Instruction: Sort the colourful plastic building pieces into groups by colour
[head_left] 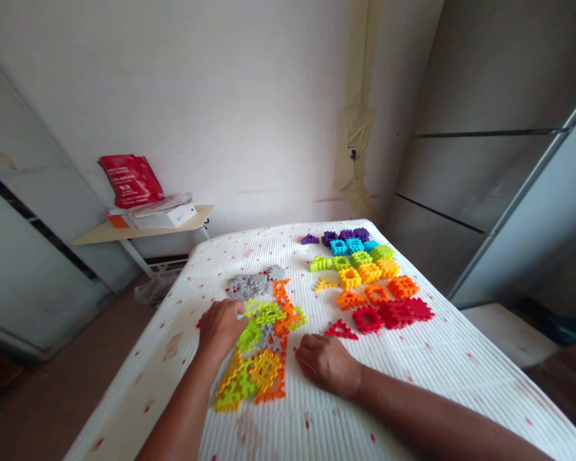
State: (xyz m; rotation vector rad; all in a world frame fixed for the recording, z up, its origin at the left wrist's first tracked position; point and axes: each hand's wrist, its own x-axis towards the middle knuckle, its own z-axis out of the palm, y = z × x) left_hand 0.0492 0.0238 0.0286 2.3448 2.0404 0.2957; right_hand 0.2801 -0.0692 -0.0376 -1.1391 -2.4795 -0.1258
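My left hand [223,325] curls at the lime pieces [271,313], which lie to its right; my right hand [327,363] bends loosely beyond them, farther off. I can't tell whether either grips anything. The toothed, flat plastic heap stretches near-to-far between both. Farther right, chunky red blocks [398,314] sit on the rib-covered desk [461,378].

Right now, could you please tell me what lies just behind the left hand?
Beyond the left hand lies a heap of gray pieces on the white table cover. What the hand covers, or what lies beneath the heap, cannot be seen.
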